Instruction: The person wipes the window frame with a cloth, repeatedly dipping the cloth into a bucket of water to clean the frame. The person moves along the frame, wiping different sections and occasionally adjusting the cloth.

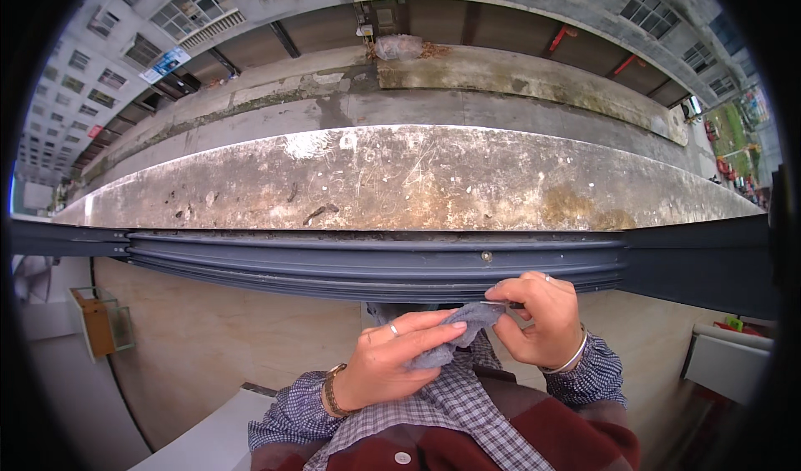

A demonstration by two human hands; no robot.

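My left hand (385, 362) is closed on a crumpled grey-blue cloth (477, 317), held in front of my body just inside the window frame. A thin, dark, flat-looking object (511, 305) is pinched between the thumb and fingers of my right hand (541, 314). One end of it meets the cloth; most of it is hidden by my fingers, so I cannot make out its kind. The two hands are close together, with the cloth between them. Both forearms are in checked sleeves.
A dark grey window track (375, 258) runs across just beyond my hands, with a stained concrete ledge (417, 179) outside it. Far below lies a paved lane (334, 108). At left is a small wooden box (93, 325); at right, a white surface (730, 358).
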